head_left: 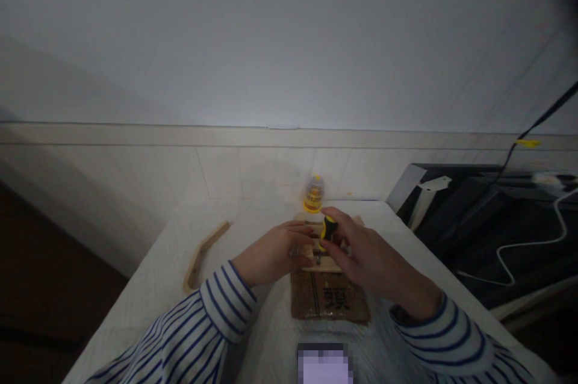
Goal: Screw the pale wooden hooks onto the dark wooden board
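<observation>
My right hand (361,254) is closed around a yellow and black screwdriver (327,230), held upright with its tip down on a pale wooden piece (326,265). My left hand (273,254) rests on the left side of that wooden piece, fingers curled against it. The wooden piece lies partly on a brown cardboard sheet (329,303) with dark print. Both sleeves are white with blue stripes.
A curved wooden part (203,254) lies on the white table (149,294) to the left. A small clear and yellow holder of screwdriver bits (313,194) stands at the far edge by the wall. A dark surface with white cable (519,251) is at right.
</observation>
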`<action>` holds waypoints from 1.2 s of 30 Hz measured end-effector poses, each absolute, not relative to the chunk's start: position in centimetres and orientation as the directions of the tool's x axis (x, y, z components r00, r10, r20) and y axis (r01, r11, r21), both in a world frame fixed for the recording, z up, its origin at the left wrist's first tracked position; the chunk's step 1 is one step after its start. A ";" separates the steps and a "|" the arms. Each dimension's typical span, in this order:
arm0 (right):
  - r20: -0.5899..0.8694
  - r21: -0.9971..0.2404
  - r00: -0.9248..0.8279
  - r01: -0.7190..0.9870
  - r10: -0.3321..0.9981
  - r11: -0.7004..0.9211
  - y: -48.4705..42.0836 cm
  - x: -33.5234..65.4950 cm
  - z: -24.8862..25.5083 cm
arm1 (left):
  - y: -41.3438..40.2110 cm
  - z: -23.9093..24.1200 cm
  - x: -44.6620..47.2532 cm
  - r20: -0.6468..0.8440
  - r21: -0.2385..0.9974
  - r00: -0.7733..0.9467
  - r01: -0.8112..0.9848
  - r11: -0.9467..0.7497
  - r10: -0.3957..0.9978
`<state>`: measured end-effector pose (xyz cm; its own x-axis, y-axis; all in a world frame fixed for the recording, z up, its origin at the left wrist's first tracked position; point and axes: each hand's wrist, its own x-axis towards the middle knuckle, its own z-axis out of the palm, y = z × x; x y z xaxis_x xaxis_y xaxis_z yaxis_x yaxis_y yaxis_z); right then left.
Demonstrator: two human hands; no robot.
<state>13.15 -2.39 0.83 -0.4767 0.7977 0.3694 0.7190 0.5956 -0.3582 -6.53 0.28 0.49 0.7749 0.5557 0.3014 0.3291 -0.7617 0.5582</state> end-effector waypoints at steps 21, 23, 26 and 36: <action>0.413 -0.319 -0.475 0.724 0.777 0.612 -2.2 13.1 0.5 | 0.3 0.5 -6.5 0.292 0.533 0.774 0.356 -0.767 0.562; 0.412 -0.324 -0.485 0.713 0.771 0.622 -2.2 13.0 0.5 | 0.2 0.7 -6.4 0.299 0.540 0.780 0.336 -0.772 0.549; 0.413 -0.330 -0.498 0.699 0.763 0.635 -2.2 13.1 0.4 | 0.2 0.8 -6.4 0.312 0.544 0.777 0.325 -0.773 0.547; 0.397 -0.365 -0.493 0.689 0.774 0.626 -2.3 13.3 0.7 | 0.3 0.8 -6.4 0.317 0.564 0.780 0.303 -0.768 0.540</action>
<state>13.25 -2.30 0.67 -0.4935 0.7739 0.3970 0.6888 0.6264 -0.3649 -6.43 0.25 0.81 0.7798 0.5399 0.3169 0.3029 -0.7684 0.5637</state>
